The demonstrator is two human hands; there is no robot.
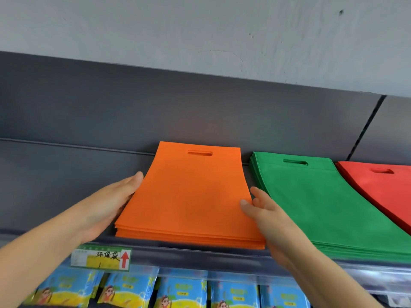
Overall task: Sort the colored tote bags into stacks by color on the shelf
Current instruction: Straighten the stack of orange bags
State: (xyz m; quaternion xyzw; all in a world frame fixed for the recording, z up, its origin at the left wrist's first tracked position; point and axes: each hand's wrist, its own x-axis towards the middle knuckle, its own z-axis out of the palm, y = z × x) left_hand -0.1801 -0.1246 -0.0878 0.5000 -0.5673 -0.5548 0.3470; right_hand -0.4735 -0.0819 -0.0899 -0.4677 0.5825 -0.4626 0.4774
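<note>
So the orange stack (191,196) of tote bags is sitting flat on the shelf (200,254), roughly in the middle, handle cut-outs pointing toward the grey back panel (89,107). The front edge of the stack is hanging right at the shelf lip, and the layers are looking a bit fanned out at that front edge.

The left hand (106,205) is pressing flat against the left side of the orange stack. Its fingers are lying straight along the edge, so that grip is apart and not clamped on anything. The right hand (266,216) is coming in on the opposite side. Its thumb (244,203) is resting on top of the uppermost bag near the right edge, and its fingers are reaching loosely spread into the gap between orange and green. That grip is looking apart too, more touching than pinching.

The green stack (322,207) is lying just beside the orange one on the right, close but not overlapping. The red stack (382,187) is sitting past that, its edge tucking right up against the green and running out of view.

Below the left hand, a price label (101,257) with handwriting and a red up arrow is clipping onto the shelf front. A row of blue packets (181,292) is hanging underneath.
</note>
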